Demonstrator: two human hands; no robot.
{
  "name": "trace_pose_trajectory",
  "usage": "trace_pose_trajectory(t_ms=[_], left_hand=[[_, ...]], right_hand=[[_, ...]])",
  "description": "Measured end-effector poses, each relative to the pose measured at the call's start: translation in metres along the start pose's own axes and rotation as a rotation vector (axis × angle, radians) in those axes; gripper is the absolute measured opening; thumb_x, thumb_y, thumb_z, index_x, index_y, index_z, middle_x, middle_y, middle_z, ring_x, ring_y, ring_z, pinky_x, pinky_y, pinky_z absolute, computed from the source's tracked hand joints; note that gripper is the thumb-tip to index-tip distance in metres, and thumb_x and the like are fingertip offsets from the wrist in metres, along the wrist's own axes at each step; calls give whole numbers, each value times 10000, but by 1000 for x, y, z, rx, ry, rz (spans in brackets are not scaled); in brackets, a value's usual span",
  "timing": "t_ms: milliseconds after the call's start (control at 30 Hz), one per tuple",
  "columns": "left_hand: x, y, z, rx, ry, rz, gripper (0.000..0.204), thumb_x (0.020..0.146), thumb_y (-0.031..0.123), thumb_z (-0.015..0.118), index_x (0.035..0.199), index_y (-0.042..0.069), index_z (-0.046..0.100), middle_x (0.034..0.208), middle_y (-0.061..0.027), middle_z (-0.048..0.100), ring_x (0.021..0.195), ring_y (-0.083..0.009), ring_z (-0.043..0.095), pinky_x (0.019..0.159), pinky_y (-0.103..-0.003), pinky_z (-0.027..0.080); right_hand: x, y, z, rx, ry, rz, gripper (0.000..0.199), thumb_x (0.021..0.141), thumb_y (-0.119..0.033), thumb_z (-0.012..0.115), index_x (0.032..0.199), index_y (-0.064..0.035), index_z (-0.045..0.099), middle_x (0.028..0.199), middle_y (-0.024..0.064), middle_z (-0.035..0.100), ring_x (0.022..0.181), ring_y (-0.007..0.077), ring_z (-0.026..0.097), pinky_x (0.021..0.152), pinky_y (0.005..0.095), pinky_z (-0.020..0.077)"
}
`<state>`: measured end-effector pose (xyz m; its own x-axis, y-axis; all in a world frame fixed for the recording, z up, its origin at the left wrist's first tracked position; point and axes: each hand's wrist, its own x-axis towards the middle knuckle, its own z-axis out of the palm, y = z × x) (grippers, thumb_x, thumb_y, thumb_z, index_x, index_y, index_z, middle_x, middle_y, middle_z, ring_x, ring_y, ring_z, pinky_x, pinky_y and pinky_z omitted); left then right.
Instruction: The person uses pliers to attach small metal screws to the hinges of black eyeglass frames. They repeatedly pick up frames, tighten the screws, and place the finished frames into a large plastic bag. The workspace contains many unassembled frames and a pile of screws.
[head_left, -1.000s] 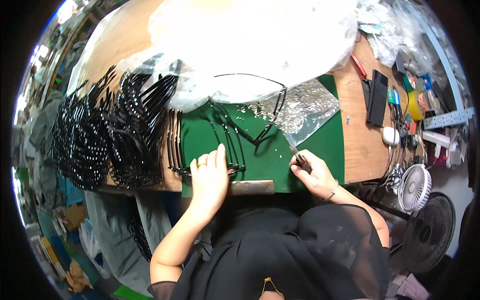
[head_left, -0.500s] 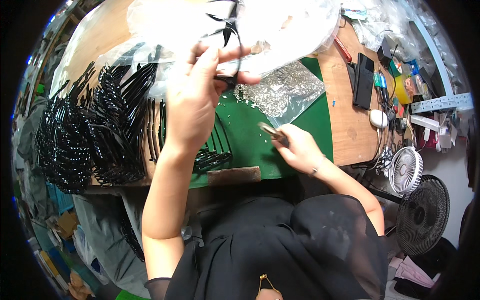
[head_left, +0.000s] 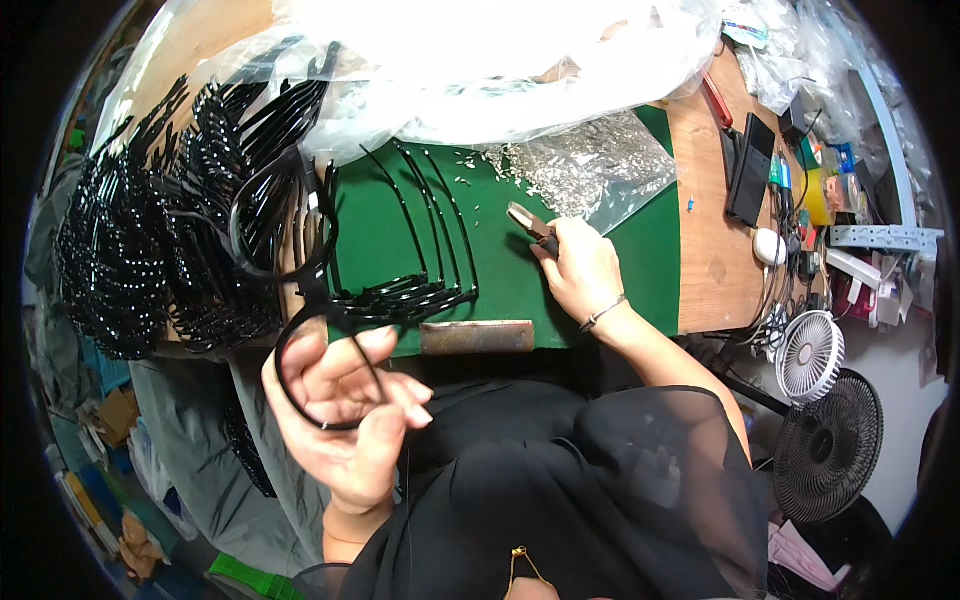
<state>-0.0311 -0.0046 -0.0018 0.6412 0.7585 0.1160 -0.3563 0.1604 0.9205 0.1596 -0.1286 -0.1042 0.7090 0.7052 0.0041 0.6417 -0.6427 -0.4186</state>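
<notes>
Close to my body at the lower left, my left hand (head_left: 345, 420) is closed around one rim of a black eyeglass frame (head_left: 316, 290). The frame stands tilted above the table edge, its other rim pointing up and to the left. Over the green mat (head_left: 380, 235), my right hand (head_left: 583, 270) grips pliers (head_left: 532, 224), jaws toward the far left. Several black eyeglass frames (head_left: 400, 298) lie together on the mat, their temples pointing away from me. Beyond the pliers rests a clear bag (head_left: 615, 165) of tiny silvery pieces, some spilled beside it.
A large heap of glossy black frames (head_left: 120, 250) covers the left side. White plastic sheeting (head_left: 480, 75) spreads across the back. At the mat's near edge sits a rough block (head_left: 477, 337). On the right are a black phone (head_left: 749, 170), cables and a small white fan (head_left: 809, 357).
My left hand has come down from high over the mat to near my body, with the eyeglass frame in it. My right hand still grips the pliers, and the view has shifted slightly.
</notes>
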Motion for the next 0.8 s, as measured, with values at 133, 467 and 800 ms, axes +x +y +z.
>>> trace_pose_trajectory(t_ms=[133, 467, 800], left_hand=[[9, -3, 11, 54, -36, -51, 845, 739, -30, 595, 1335, 38, 0, 1049, -238, 505, 584, -105, 528, 570, -217, 491], [0, 0, 17, 226, -28, 25, 962, 640, -42, 659, 1353, 18, 16, 1090, -204, 483, 591, -141, 538, 611, -288, 504], [2, -33, 22, 393, -293, 22, 908, 683, -131, 613, 1354, 66, 35, 1170, -183, 468, 843, -124, 535, 764, -236, 481]], right_hand=[[-3, -2, 9, -84, 64, -91, 182, 718, -141, 595, 835, -58, 483, 763, 111, 516, 723, 284, 525, 637, 399, 393], [2, -5, 8, -59, -33, -27, 170, 738, -155, 576, 842, -59, 481, 795, 115, 525, 762, 288, 541, 657, 400, 405], [-13, -38, -49, 660, -116, -31, 127, 749, -91, 600, 804, -13, 516, 703, 118, 536, 647, 263, 552, 594, 332, 439]])
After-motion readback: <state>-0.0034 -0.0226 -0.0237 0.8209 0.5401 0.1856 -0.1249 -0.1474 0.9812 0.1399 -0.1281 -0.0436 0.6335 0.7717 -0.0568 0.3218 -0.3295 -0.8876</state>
